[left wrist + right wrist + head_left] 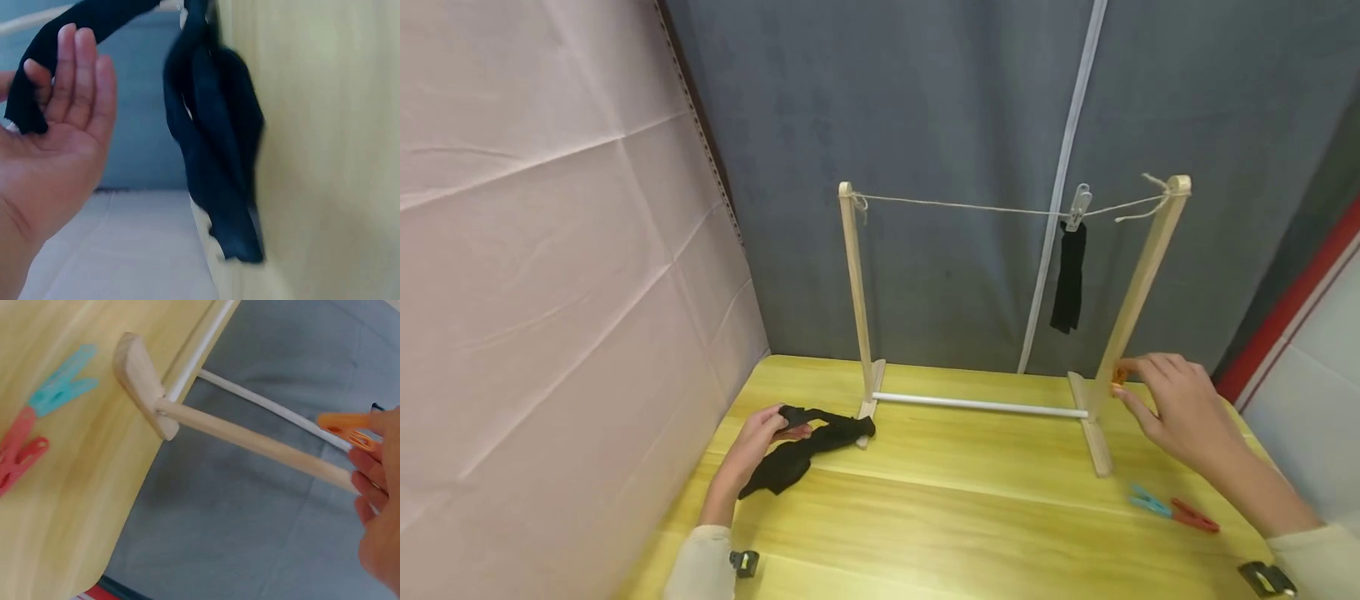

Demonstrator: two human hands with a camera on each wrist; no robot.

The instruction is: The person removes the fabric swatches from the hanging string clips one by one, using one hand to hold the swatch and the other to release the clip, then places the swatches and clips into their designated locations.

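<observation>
On the left of the head view, my left hand [751,446] pinches a strip of limp black cloth [831,435]. The rest of that cloth trails down beside the hand onto the tabletop, and in the left wrist view it hangs in long folds. My right hand [1187,408] holds an orange clothespin [344,422] between thumb and fingers, beside the right post [1138,287] of a small wooden drying rack. Another narrow black cloth [1070,279] hangs from the rack's string [955,203], clipped by a pale clothespin [1078,208].
A blue clothespin [1150,502] and a red clothespin [1195,517] lie end to end at the right of the yellow wooden table [955,517]. A white rod [977,404] joins the rack's feet. Grey curtain [925,275] stands behind, pale fabric [565,292] at left.
</observation>
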